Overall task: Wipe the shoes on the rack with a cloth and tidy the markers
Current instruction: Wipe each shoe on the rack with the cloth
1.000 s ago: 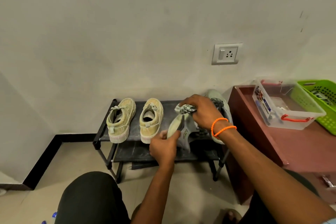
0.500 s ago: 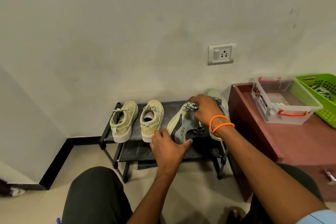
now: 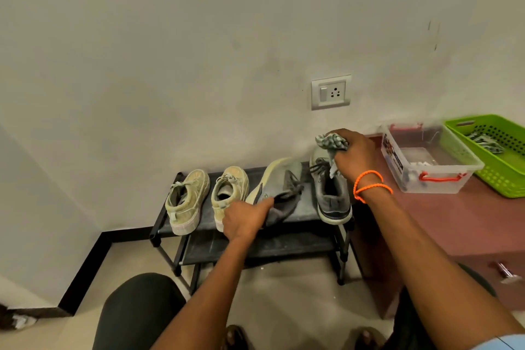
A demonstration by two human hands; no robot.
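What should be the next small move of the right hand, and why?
Probably bring the cloth down onto the upright grey shoe: the right hand holds it bunched just above that shoe, while the left hand rests on the tipped shoe.
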